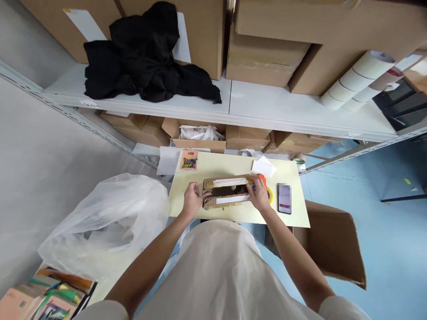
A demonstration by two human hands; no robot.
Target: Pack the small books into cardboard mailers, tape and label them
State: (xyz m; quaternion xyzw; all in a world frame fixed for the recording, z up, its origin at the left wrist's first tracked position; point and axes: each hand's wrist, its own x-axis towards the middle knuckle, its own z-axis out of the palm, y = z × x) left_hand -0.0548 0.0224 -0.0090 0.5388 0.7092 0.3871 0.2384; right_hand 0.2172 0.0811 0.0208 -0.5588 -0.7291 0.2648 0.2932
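Observation:
A small brown cardboard box (211,205) lies on the pale yellow table, its top parted so that the dark inside shows. White strips run along both long top edges. My left hand (193,199) is closed on the box's left end, thumb and fingers at the edge of the opening. At the right end, my right hand (258,195) grips the flap, with fingers over the rim. Just behind the right hand sits an orange tape dispenser (262,179), partly hidden, with a yellow tape roll (270,194). What lies inside the box is too dark to make out.
On the table (180,209) are a phone (284,198), white papers (263,166) and a pink printed packet (189,160). A shelf (267,104) with cartons and a black cloth (147,58) overhangs the back. A plastic bag (110,222) stands left, an open carton (333,240) right.

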